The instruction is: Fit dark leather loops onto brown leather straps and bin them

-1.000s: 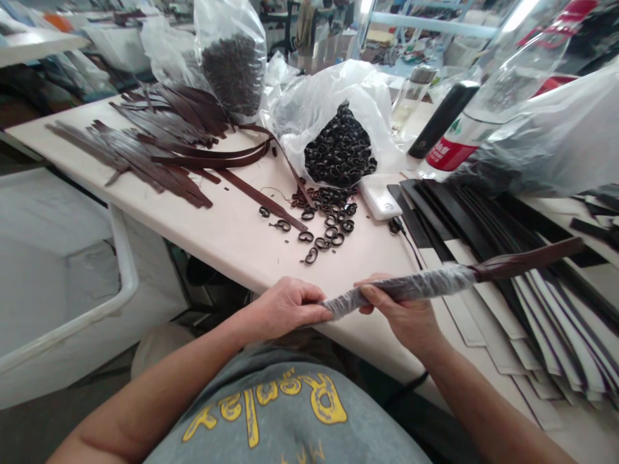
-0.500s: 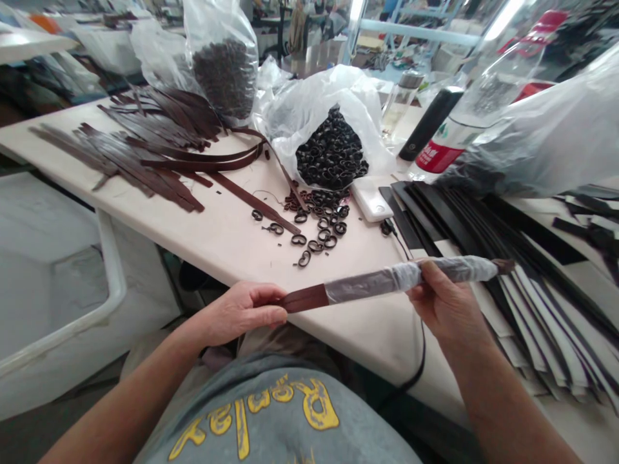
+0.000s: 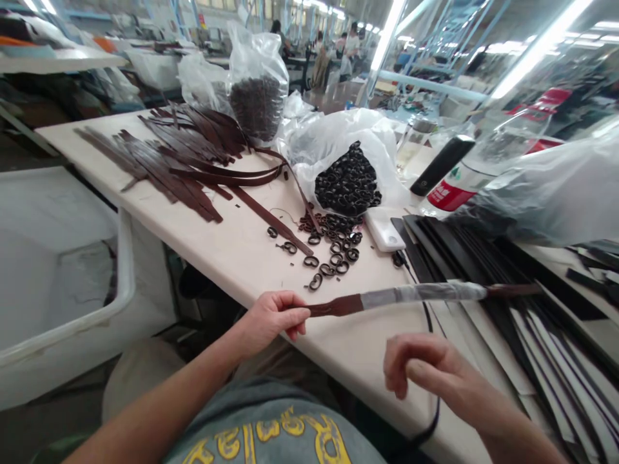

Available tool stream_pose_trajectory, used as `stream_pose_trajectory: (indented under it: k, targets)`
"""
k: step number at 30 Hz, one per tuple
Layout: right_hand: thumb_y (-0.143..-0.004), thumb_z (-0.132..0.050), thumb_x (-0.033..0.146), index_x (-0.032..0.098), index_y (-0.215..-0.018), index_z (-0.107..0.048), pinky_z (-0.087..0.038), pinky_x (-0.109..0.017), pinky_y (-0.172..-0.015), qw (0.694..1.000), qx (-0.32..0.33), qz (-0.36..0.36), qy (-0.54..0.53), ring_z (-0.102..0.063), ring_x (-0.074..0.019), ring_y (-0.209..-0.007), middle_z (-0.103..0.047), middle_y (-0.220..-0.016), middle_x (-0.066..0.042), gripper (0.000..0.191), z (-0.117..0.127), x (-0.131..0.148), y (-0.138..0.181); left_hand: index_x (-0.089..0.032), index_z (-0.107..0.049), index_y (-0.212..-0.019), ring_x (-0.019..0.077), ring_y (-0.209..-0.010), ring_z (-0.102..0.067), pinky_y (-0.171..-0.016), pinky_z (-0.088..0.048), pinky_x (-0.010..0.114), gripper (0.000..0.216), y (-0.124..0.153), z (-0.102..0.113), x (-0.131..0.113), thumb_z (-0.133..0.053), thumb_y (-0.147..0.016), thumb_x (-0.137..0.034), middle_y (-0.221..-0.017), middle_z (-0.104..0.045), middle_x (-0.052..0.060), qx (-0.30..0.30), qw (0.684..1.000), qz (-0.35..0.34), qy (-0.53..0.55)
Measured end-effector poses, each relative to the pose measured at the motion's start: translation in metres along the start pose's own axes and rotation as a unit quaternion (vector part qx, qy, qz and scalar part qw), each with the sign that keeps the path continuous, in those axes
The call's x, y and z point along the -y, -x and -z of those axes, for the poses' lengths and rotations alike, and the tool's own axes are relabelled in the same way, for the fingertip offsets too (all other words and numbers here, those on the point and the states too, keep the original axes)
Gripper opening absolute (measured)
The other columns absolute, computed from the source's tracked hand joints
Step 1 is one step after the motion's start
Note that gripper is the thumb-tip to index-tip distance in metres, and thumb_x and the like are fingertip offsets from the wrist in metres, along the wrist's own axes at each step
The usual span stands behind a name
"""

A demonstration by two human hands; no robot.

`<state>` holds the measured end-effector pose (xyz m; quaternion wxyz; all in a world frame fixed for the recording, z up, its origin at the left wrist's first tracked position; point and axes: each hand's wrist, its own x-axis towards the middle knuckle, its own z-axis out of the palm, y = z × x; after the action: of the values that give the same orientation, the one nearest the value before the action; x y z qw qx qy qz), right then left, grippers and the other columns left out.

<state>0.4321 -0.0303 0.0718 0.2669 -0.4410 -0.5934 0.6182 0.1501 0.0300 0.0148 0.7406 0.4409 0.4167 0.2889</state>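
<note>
Left hand: The left hand (image 3: 280,316) is pinching the near tip of a wrapped strap (image 3: 420,294) between thumb and fingers.
Right hand: The right hand (image 3: 428,364) is curling loosely around nothing, hanging apart from the strap on the body side.
Wrapped strap: It is stretching rightward from the left fingertips, passing beyond the right hand; whether its middle is touching the table (image 3: 360,345) is not clear.
Long axis: It is running nearly crosswise to the body and slanting slightly away, the far brown tip pointing right, over the black strips (image 3: 435,248).
Handling: It is looking light and flexible, yet keeping fairly straight; the plastic film (image 3: 461,291) is probably making it slippery.
Hold: The bare brown end beside the left hand is likely offering the surer grip.
Black loops: The black loops (image 3: 337,259) are lying just beyond the left hand.
</note>
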Motion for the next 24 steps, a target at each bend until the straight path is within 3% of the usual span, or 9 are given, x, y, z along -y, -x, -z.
stream_pose_trajectory:
  k: [2,5,8,11,16,24]
  targets:
    - [-0.091,-0.061,0.040,0.021,-0.087,-0.072,-0.055,-0.029,-0.069,0.989,-0.014,0.110,0.102,-0.068,-0.0179,-0.073,-0.071,-0.080,-0.006,0.023,-0.020,0.016,-0.021,-0.014,-0.063,-0.073,0.0094,-0.050,-0.053,-0.053,-0.043,0.022,0.030,0.000,-0.001,0.001,-0.075,-0.071,-0.041,-0.061,-0.064,0.000,-0.004,1.000,-0.004,0.003]
    - [-0.084,-0.072,0.029,0.022,-0.100,-0.070,-0.052,-0.035,-0.087,0.929,-0.077,0.220,0.289,-0.066,-0.0224,-0.098,-0.072,-0.105,-0.008,0.018,-0.038,0.027,-0.065,-0.013,-0.063,-0.074,0.0090,-0.052,-0.054,-0.055,-0.044,0.022,0.029,0.000,0.001,0.002,-0.074,-0.074,-0.041,-0.063,-0.064,0.001,-0.004,1.000,-0.011,0.006]
    - [-0.082,-0.074,0.024,0.021,-0.095,-0.071,-0.051,-0.030,-0.077,0.895,-0.068,0.226,0.378,-0.067,-0.0197,-0.086,-0.073,-0.093,-0.005,0.014,-0.045,0.018,-0.105,-0.013,-0.064,-0.076,0.0084,-0.051,-0.054,-0.054,-0.043,0.021,0.029,0.001,0.008,0.002,-0.073,-0.076,-0.041,-0.063,-0.064,0.000,-0.018,0.999,-0.012,0.025]
    - [-0.083,-0.072,0.024,0.021,-0.090,-0.070,-0.049,-0.025,-0.066,0.902,-0.070,0.236,0.355,-0.066,-0.0151,-0.072,-0.071,-0.081,-0.001,0.008,-0.051,0.002,-0.126,-0.013,-0.066,-0.078,0.0082,-0.050,-0.052,-0.050,-0.041,0.020,0.031,0.003,0.017,0.001,-0.075,-0.074,-0.042,-0.060,-0.062,0.000,-0.041,0.998,-0.015,0.053]
    - [-0.088,-0.068,0.027,0.020,-0.102,-0.070,-0.051,-0.026,-0.069,0.903,-0.117,0.290,0.294,-0.067,-0.0162,-0.075,-0.072,-0.086,-0.004,0.016,-0.058,-0.014,-0.131,-0.012,-0.067,-0.080,0.0082,-0.049,-0.051,-0.049,-0.040,0.020,0.030,0.009,0.025,-0.001,-0.072,-0.077,-0.042,-0.062,-0.064,0.002,-0.048,0.995,-0.022,0.084]
    - [-0.093,-0.060,0.029,0.018,-0.093,-0.070,-0.046,-0.025,-0.063,0.883,-0.101,0.306,0.343,-0.062,-0.0147,-0.067,-0.067,-0.075,-0.003,0.014,-0.059,-0.022,-0.131,-0.013,-0.066,-0.071,0.0085,-0.050,-0.051,-0.054,-0.042,0.021,0.024,0.015,0.021,0.001,-0.068,-0.081,-0.036,-0.062,-0.065,0.001,-0.055,0.997,-0.026,0.046]
